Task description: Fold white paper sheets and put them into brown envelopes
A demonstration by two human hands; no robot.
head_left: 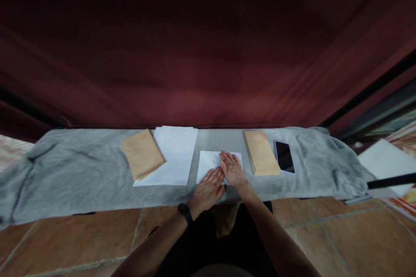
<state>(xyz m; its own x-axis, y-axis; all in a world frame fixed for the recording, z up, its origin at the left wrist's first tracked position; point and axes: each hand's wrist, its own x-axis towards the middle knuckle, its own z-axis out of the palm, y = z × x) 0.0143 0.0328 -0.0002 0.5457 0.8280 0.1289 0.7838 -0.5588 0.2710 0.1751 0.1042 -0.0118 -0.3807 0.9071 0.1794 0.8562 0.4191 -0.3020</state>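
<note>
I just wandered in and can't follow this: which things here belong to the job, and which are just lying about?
Likely part of the job:
small white sheet under the left hand and right hand
larger white sheets
left brown paper stack, partly on them
right brown paper stack

Probably just lying about:
phone
pale sheet at far right

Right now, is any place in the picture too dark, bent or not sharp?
Head view: the red backdrop falls to near black at the top; the edges look stretched, perhaps by a wide lens; fine detail on the grey cloth is smeared; the phone shows no strong glare.
</note>
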